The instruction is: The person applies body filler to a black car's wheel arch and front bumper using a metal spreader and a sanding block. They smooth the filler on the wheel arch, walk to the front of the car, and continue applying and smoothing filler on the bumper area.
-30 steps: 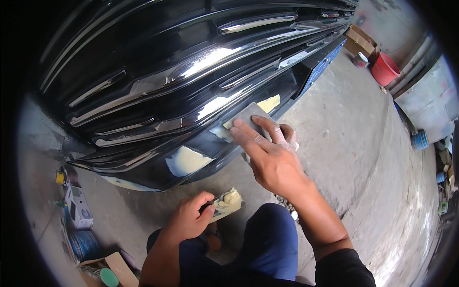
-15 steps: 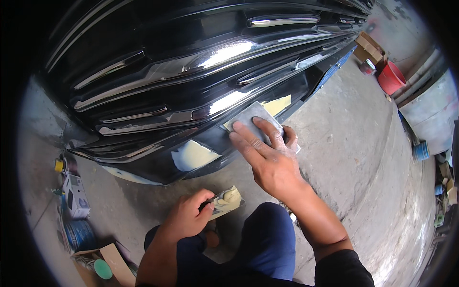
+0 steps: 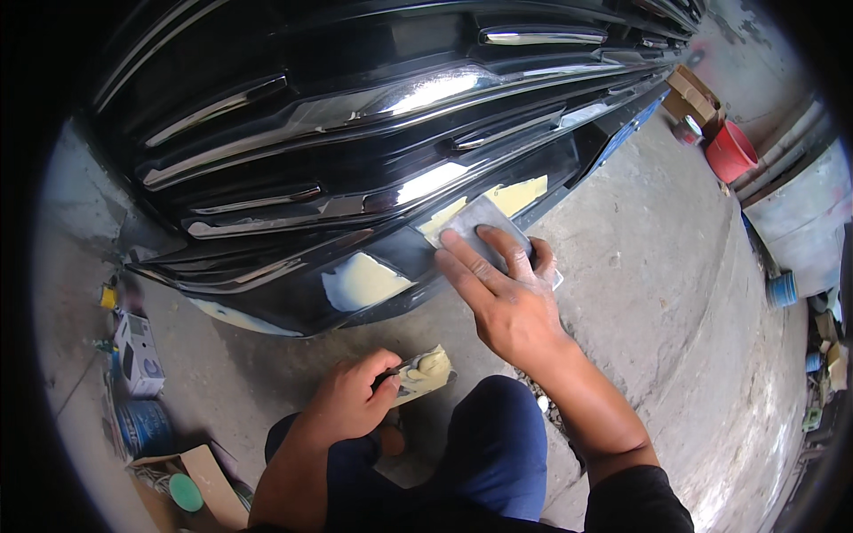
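A glossy black car bumper (image 3: 444,53) with chrome trim spans the upper part of the view. My right hand (image 3: 520,306) presses a flat grey spreader (image 3: 481,216) against its lower edge, fingers laid across the plate and thumb side hidden. Fresh yellow putty (image 3: 522,194) shows on the bumper beyond the spreader and along its upper left edge. Farther left is a dry-looking pale patch (image 3: 366,282). My left hand (image 3: 349,397), low in front of my knees, grips a putty knife (image 3: 410,388) by its handle; a lump of yellow putty (image 3: 433,365) lies on the blade.
On the left floor stand a white box (image 3: 139,355), a blue can (image 3: 145,428) and an open carton (image 3: 209,484) with a green disc. A red bucket (image 3: 731,152), a small tin (image 3: 687,131) and a cardboard box (image 3: 693,94) sit at the far right, by the wall.
The spreader in my right hand has slid a little down the bumper, baring a yellow putty strip at its upper left edge. My left hand stays nearly still.
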Action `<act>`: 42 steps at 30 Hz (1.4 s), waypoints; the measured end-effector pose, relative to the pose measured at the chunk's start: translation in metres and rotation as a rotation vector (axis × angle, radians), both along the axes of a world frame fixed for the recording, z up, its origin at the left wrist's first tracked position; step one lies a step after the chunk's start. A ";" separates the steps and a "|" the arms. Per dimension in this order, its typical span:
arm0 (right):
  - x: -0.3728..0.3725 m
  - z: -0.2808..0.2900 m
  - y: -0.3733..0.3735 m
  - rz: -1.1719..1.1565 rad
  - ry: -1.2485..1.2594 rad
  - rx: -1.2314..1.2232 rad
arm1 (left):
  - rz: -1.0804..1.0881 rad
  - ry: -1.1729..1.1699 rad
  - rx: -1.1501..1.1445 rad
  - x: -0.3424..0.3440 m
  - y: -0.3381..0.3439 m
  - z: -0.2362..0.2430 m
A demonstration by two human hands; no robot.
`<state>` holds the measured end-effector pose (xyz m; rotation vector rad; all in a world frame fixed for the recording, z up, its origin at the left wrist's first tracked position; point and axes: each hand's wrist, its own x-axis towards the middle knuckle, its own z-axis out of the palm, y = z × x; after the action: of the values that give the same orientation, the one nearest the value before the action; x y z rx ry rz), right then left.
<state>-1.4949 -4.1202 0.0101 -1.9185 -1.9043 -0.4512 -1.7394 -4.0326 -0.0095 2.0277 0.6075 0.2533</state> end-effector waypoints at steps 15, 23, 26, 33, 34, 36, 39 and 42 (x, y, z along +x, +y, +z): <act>0.002 0.012 0.002 0.036 -0.041 0.033 | 0.009 0.000 -0.024 -0.004 0.001 -0.003; 0.018 0.010 0.001 0.025 -0.155 -0.015 | 0.015 -0.006 -0.029 -0.005 0.003 -0.005; 0.022 0.008 -0.003 0.036 -0.167 -0.043 | 0.044 -0.018 -0.078 -0.005 0.003 -0.005; 0.023 0.014 -0.013 0.056 -0.154 -0.049 | 0.129 -0.083 -0.187 -0.005 0.004 -0.008; 0.019 0.020 -0.008 0.065 -0.148 -0.035 | 0.135 -0.083 -0.196 -0.005 0.004 -0.008; 0.015 0.023 -0.002 0.069 -0.159 -0.016 | 0.134 -0.084 -0.215 -0.004 0.005 -0.008; 0.016 0.017 0.004 0.062 -0.190 -0.005 | 0.114 -0.038 -0.177 -0.003 0.005 -0.004; 0.022 0.007 -0.001 0.047 -0.199 -0.011 | 0.117 -0.035 -0.170 -0.004 0.005 0.000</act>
<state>-1.4726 -4.1209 0.0174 -1.8926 -2.0739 -0.6401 -1.7430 -4.0273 -0.0094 1.8236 0.7033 0.2965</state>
